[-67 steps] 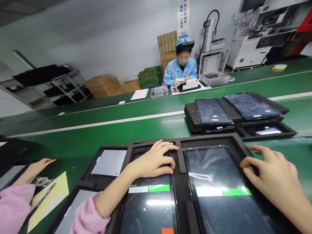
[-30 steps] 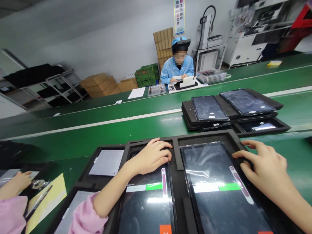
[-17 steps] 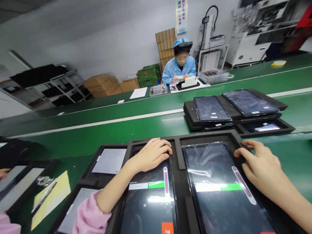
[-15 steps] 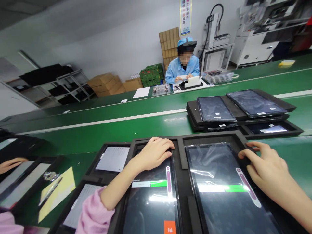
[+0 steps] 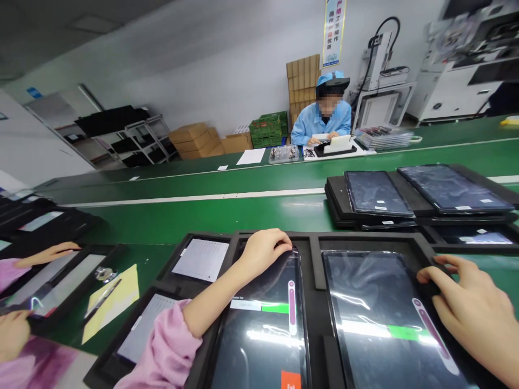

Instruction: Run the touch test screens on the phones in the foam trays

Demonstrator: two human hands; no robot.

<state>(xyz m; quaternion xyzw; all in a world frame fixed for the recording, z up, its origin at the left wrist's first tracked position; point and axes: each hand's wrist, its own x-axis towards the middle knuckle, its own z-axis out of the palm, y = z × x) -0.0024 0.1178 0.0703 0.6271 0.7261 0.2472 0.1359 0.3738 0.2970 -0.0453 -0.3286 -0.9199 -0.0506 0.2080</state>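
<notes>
Two dark tablets lie side by side in a black foam tray (image 5: 317,265). The left tablet (image 5: 267,354) displays a green bar, a purple slider and a partly cut-off red box. Over its top right corner curls my left hand (image 5: 265,249), closed with thumb and fingers together at the edge; the fingertips are partly hidden. A green bar and purple slider also light up the right tablet (image 5: 373,294). At that tablet's upper right edge is my right hand (image 5: 472,297), palm down, fingers loosely bent and apart. The index fingertip is at the edge.
Smaller tablets (image 5: 200,259) with pale screens sit in foam at left. A yellow paper (image 5: 117,305) with a pen (image 5: 103,299) lies beside another person's hands (image 5: 51,254). Stacked trays with tablets (image 5: 377,192) stand at back right. Across the green bench sits a person in blue (image 5: 320,121).
The view has swung left, so everything appears further right. My left fingers have drawn in at the tablet's top corner. My right hand stays by the right tablet's edge.
</notes>
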